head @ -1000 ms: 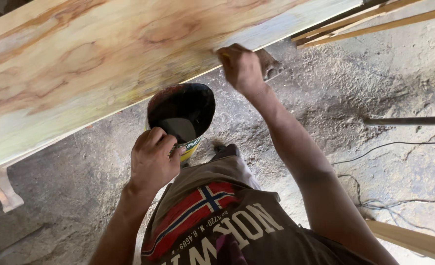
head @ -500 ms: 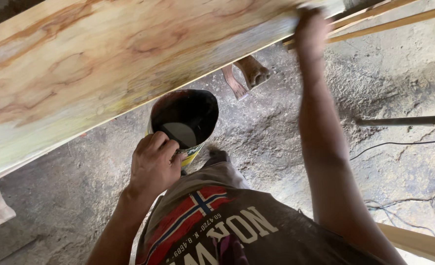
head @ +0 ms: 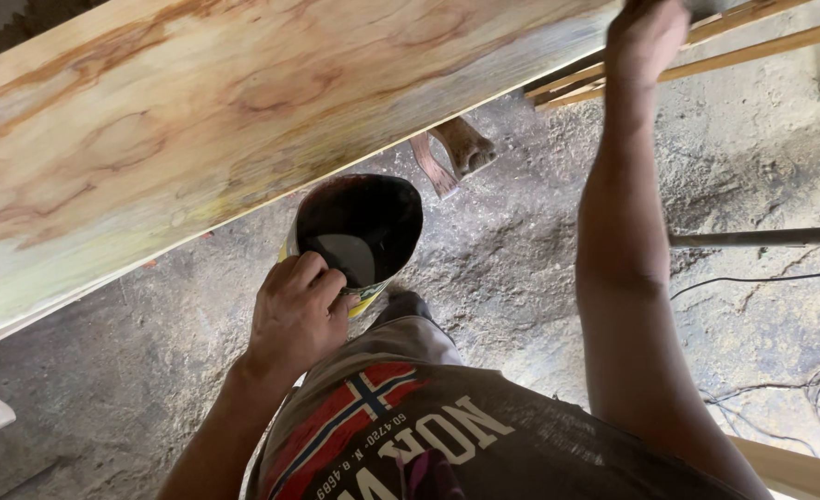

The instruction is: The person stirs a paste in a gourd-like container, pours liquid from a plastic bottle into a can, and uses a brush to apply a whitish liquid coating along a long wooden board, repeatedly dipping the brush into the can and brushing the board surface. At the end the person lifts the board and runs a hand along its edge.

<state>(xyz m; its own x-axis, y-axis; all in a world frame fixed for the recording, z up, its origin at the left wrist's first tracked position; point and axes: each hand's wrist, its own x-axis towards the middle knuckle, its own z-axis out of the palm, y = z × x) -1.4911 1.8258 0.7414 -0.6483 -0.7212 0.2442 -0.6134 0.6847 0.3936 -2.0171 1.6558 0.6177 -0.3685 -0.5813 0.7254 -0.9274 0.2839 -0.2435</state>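
Head view: left hand (head: 294,310) grips the open tin of dark stain (head: 359,231) just under the wooden tabletop (head: 243,120); right hand (head: 646,37), grip unclear, rubs its far edge. Better keep strokes long, following the grain.

tabletop (head: 197,139): pale cream and yellow wood, streaked with orange-brown swirls and ring-shaped grain; a greyish-white wash toward its lower edge and its far end.
can (head: 359,231): below the tabletop's edge; dark brown to black inside, with a grey patch low on the inner wall; yellow outside with bits of green and white.
shirt (head: 447,444): below the can; dark grey-brown, with a red flag patch bearing a blue cross edged in white, and white lettering.
floor (head: 521,241): beneath the tabletop; mottled grey, lighter and sunlit to the right.
slats (head: 752,32): beyond the tabletop's far end; light tan wood.
cables (head: 780,278): thin, black, across the floor.
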